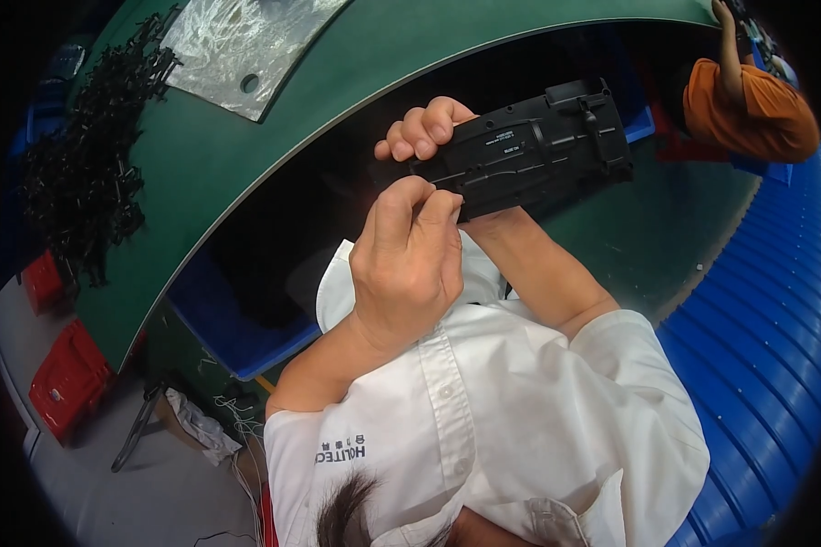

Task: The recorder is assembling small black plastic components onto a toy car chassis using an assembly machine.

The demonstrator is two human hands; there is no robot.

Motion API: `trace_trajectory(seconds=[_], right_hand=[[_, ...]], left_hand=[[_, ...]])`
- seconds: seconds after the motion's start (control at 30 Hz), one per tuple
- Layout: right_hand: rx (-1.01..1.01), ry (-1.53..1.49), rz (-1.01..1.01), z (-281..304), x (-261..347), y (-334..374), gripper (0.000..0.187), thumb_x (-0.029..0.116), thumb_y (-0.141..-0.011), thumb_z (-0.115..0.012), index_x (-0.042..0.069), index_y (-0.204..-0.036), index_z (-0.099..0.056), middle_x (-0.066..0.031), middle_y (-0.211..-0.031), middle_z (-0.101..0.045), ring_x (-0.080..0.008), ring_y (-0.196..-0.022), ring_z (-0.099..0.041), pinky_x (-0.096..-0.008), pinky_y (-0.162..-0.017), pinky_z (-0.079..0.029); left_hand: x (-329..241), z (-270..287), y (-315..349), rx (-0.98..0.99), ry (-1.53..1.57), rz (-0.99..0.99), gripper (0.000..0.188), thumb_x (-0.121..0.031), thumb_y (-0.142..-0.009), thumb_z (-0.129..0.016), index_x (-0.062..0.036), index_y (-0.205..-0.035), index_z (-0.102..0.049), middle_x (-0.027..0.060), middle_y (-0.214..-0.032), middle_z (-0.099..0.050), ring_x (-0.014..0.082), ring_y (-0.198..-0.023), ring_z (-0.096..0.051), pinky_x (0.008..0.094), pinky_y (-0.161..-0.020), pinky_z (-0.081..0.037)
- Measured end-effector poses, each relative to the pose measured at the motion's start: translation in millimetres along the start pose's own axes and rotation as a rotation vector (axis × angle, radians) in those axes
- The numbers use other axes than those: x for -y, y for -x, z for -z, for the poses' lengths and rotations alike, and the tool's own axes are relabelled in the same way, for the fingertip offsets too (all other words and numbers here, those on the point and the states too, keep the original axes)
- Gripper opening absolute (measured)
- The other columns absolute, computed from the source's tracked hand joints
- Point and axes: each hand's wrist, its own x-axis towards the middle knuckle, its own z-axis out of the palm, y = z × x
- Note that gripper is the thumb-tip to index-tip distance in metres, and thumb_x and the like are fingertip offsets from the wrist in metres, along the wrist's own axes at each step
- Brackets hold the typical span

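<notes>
Black housing partly behind fingers

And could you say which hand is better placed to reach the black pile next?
Probably the left hand: its arm lies on the same side as the pile, while the right hand supports the black plate from beneath, fingers curled over its far edge.

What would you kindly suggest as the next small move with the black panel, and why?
Perhaps press the left hand lightly against the black panel: it is bunched at the panel's left end, while the right hand supports the panel from below and could brace it. Whether the left hand holds a small part is hidden.
</notes>
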Motion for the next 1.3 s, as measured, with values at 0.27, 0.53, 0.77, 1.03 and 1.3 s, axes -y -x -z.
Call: trace_trajectory(seconds=[0.27, 0.53, 0.77, 1.03, 1.3], right_hand=[[-0.012, 0.006, 0.0, -0.3, -2.1, 0.0, 0.017, 0.026, -0.082, -0.059, 0.012, -0.081, -0.051, -0.0029, -0.076, -0.056, -0.0182, -0.081, -0.055, -0.0363, -0.089, -0.044], [-0.024, -0.044, -0.018, -2.9, -4.5, -0.3, 0.017, 0.027, -0.082, -0.059, 0.012, -0.08, -0.051, -0.0031, -0.074, -0.056, -0.0187, -0.079, -0.056, -0.0365, -0.087, -0.045], [-0.024, -0.031, -0.02, -4.1, -4.9, -0.8, 0.018, 0.027, -0.083, -0.058, 0.011, -0.079, -0.051, -0.0033, -0.074, -0.056, -0.0189, -0.079, -0.056, -0.0369, -0.087, -0.045], [-0.079, -0.032, 0.003, -2.9, -4.9, -1.8, 0.019, 0.028, -0.083, -0.057, 0.011, -0.079, -0.052, -0.0038, -0.074, -0.056, -0.019, -0.079, -0.056, -0.0369, -0.088, -0.045], [-0.471, -0.029, 0.06, -1.6, 4.2, 2.2, 0.027, 0.03, -0.086, -0.045, 0.005, -0.08, -0.055, -0.0085, -0.073, -0.054, -0.0229, -0.076, -0.055, -0.038, -0.08, -0.048]], left_hand=[[0.1, -2.2, 1.0, -0.038, 0.0, -0.016, 0.026, 0.008, -0.062, -0.066, 0.0026, -0.087, -0.06, 0.0116, -0.09, -0.051, 0.0243, -0.07, -0.057, 0.0298, -0.056, -0.049], [-2.0, 1.0, -0.8, -0.02, -0.019, -0.016, 0.025, 0.005, -0.062, -0.067, 0.0028, -0.085, -0.06, 0.012, -0.089, -0.052, 0.0244, -0.07, -0.057, 0.0301, -0.057, -0.049], [0.8, 3.3, -3.8, -0.001, -0.03, -0.041, 0.02, 0.008, -0.065, -0.065, -0.0001, -0.083, -0.061, 0.01, -0.087, -0.052, 0.0203, -0.065, -0.057, 0.0276, -0.053, -0.047], [7.2, 7.0, -3.3, 0.063, 0.001, -0.061, 0.027, 0.007, -0.066, -0.066, 0.0022, -0.092, -0.062, 0.011, -0.091, -0.053, 0.0215, -0.068, -0.058, 0.0279, -0.056, -0.048], [10.4, 6.4, -9.0, 0.105, -0.084, -0.044, 0.046, -0.018, -0.063, -0.079, 0.0, -0.102, -0.063, 0.0125, -0.097, -0.054, 0.0227, -0.074, -0.058, 0.0286, -0.06, -0.05]])
